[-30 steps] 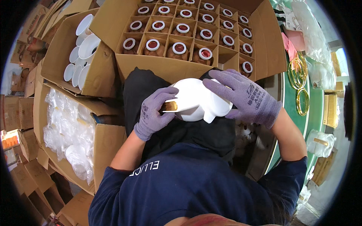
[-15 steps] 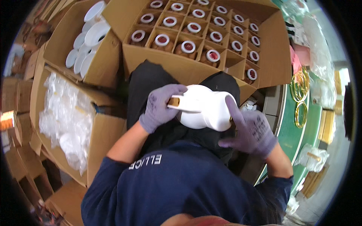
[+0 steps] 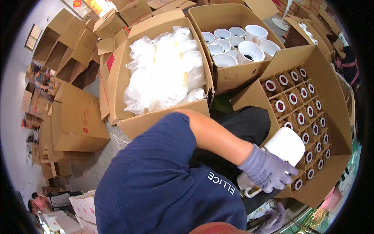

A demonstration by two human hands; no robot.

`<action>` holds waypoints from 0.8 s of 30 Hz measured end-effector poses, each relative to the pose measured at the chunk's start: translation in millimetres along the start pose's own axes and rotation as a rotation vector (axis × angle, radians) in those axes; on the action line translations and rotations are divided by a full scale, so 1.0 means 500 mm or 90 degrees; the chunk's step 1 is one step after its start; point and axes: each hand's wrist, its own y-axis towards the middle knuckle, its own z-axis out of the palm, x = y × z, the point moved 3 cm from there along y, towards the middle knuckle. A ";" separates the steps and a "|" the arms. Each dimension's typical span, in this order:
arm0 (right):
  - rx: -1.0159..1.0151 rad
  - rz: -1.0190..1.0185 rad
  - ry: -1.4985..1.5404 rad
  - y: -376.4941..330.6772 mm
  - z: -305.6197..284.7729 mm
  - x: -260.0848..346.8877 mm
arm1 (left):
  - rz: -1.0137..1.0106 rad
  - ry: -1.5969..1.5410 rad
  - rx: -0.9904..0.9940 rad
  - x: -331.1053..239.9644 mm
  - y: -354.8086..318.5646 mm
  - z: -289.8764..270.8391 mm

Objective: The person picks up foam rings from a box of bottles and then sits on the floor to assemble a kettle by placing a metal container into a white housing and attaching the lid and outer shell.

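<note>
My left hand (image 3: 269, 169), in a grey-purple knit glove, is wrapped around the middle of a white jug (image 3: 286, 145). The jug's broad rounded end points toward the divided carton, and its handle shows below my fingers, toward my lap. Lower down, beside the green bench, my right hand (image 3: 271, 219) wears the same kind of glove. It is apart from the jug, with fingers loosely stretched and somewhat blurred. Pale plastic wrapping lies beside it. What my left fingertips press on is partly hidden.
At the right stands a divided carton (image 3: 255, 93) with several white-rimmed, red-centred round pieces in its cells. Another carton (image 3: 237, 80) holds white cup-shaped parts. A third (image 3: 163, 119) is full of plastic-bagged white pieces. A closed carton (image 3: 82, 117) stands at left; people work farther off.
The view has swung left, bringing the bagged parts to the middle. My left hand has moved from the jug's handle to its middle; my right hand has left the jug for the bench side.
</note>
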 end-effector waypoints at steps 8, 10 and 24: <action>-0.122 -0.044 0.058 0.047 -0.013 -0.095 | -1.153 0.536 0.203 0.102 -0.768 -0.173; -0.144 -0.147 0.030 0.090 -0.004 -0.066 | -1.345 0.314 0.446 0.059 -0.939 -0.106; -0.100 -0.233 0.408 0.515 -0.069 0.294 | -0.366 -0.243 -0.325 0.364 -0.026 -0.319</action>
